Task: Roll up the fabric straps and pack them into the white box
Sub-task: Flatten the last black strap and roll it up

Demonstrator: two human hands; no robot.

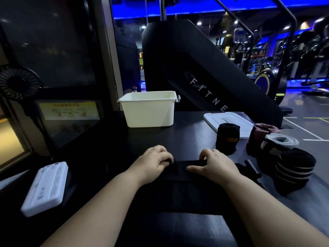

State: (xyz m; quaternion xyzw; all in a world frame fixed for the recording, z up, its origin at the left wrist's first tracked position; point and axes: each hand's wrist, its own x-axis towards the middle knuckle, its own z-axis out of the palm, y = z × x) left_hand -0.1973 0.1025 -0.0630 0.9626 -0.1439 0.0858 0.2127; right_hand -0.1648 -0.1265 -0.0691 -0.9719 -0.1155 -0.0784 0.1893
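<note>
1. On a dark worktop in a blue-lit gym, a person's two hands work at one black strap, which lies flat between the forearms and runs back toward the body.
2. The left hand grips the strap's far end, fingers curled over a thick fold of fabric; the right hand pinches the same end, fingertips over the far edge and thumb laid along the near side.
3. A white box stands open beyond the left hand, well apart from it; its inside is hidden from this angle.
4. Its lid lies flat beyond the right hand.
5. Four rolled straps sit to the right of the right hand: an orange-striped roll standing upright nearest, touching the lid's near edge; a maroon roll and a white roll farther right, close together; and a white-striped roll nearer the body.
6. A flat white case lies left of the left hand, and a black fan stands beyond it at far left.
</note>
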